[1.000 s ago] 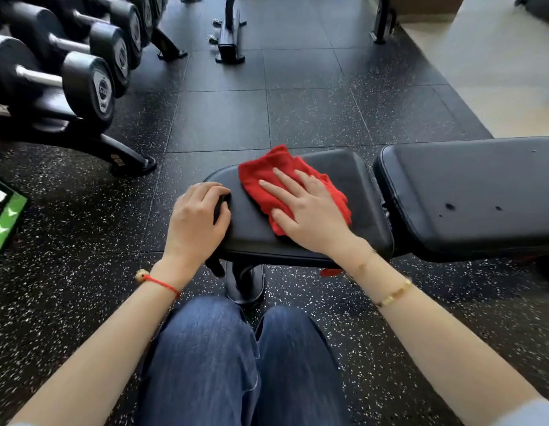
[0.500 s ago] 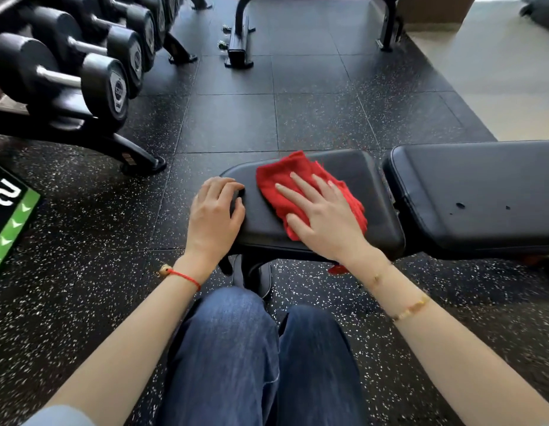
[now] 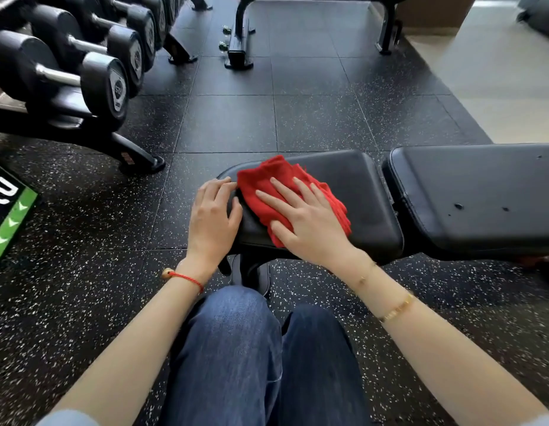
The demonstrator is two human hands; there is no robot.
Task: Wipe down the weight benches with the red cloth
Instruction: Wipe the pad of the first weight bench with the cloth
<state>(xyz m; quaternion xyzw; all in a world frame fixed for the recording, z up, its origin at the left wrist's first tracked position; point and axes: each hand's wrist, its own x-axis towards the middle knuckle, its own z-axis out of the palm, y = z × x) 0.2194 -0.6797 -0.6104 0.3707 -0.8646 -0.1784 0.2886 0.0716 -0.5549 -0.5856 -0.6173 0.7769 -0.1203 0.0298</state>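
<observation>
While the right hand lies flat on the red cloth with its fingers straight and spread a bit apart, the cloth itself sits bunched on the left half of the black seat pad of the weight bench, so the palm is pressing it down onto the vinyl. The left hand is right beside it at the pad's narrow end, fingers curled over the edge and thumb on top, gripping the pad; its fingertips are just about touching the cloth's edge. Next to the seat pad on the right, with a thin gap between them, is the longer back pad, which has a couple of small dark marks on its surface. The person is crouched or sitting low in front of the bench, jeans-covered knees filling the bottom of the view, a red string bracelet on the left wrist and a gold bracelet on the right forearm. Off to the left there's a rack of dumbbells on the speckled rubber floor, a black and green box at the left edge, and another bench frame farther back.
</observation>
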